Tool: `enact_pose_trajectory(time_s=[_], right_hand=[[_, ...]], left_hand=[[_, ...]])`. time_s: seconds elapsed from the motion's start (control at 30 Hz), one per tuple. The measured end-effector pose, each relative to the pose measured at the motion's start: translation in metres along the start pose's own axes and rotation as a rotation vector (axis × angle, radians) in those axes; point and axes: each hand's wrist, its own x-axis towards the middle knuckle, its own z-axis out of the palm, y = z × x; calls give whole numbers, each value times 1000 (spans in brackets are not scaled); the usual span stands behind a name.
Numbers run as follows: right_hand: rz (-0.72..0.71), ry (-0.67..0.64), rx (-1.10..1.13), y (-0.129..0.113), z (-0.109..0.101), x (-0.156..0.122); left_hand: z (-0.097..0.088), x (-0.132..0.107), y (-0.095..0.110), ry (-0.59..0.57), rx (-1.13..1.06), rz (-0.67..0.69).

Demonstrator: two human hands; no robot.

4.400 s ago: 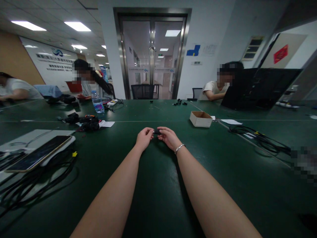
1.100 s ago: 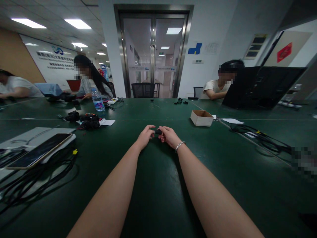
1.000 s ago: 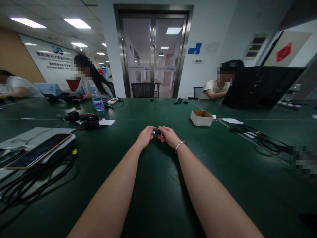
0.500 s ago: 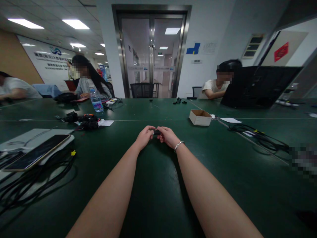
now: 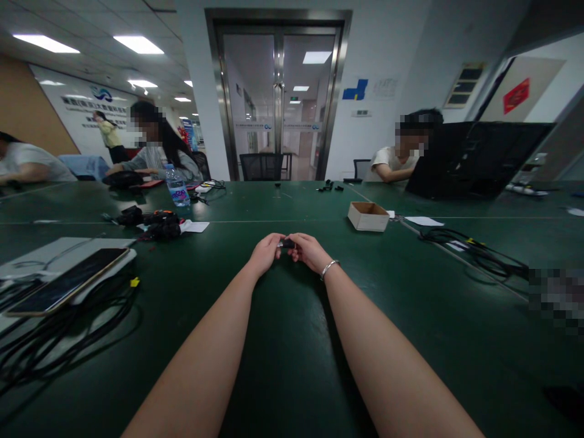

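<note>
Between my hands, just above the green table or resting on it, is a small black object with a silvery left end. Its exact kind is too small to make out. The fingers of my left hand pinch it at the silvery end. My right hand, with a silver bangle at the wrist, closes around the black end. Fingers on both sides hide part of the object.
A small open box stands beyond my right hand. Left are a phone, coiled black cables and a water bottle. More cables lie right, near a large black monitor. Several people sit around.
My hands stay almost in place, both still holding the small black object; a little more of its silvery end shows. Across the table, the person at left has shifted their arm.
</note>
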Motion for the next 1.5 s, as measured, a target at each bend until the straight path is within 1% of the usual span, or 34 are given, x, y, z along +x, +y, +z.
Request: enact_pose_trajectory(time_s=[0.1, 0.23, 0.37, 0.47, 0.63, 0.7, 0.83, 0.93, 1.07, 1.17, 1.23, 1.37, 1.5], right_hand=[[-2, 18, 13, -1, 0, -1], [4, 1, 18, -2, 1, -2], [0, 15, 26, -2, 1, -2], [2, 2, 24, -2, 2, -2], [0, 9, 41, -2, 2, -3], [4, 0, 31, -2, 1, -3], [-1, 16, 43, -1, 1, -3], [7, 10, 32, -2, 1, -3], [2, 18, 41, -2, 1, -3], [12, 6, 27, -3, 1, -3], [7, 21, 28, -3, 1, -3], [2, 14, 34, -2, 0, -3], [3, 2, 38, -1, 0, -2]], left_hand=[[0, 0, 1, 28, -11, -7], [-1, -1, 1, 9, -4, -8], [0, -1, 1, 34, 30, 21], [0, -1, 1, 15, 58, 14], [-1, 0, 1, 13, 21, 17], [-1, -1, 1, -7, 19, 7], [-1, -2, 4, 3, 33, 6], [0, -3, 5, -15, 46, 0], [-1, -1, 2, 18, 25, 16], [-1, 0, -1, -8, 62, 32], [-2, 0, -2, -6, 77, 40], [-1, -2, 1, 24, 76, 42], [0, -3, 4, 25, 83, 23]])
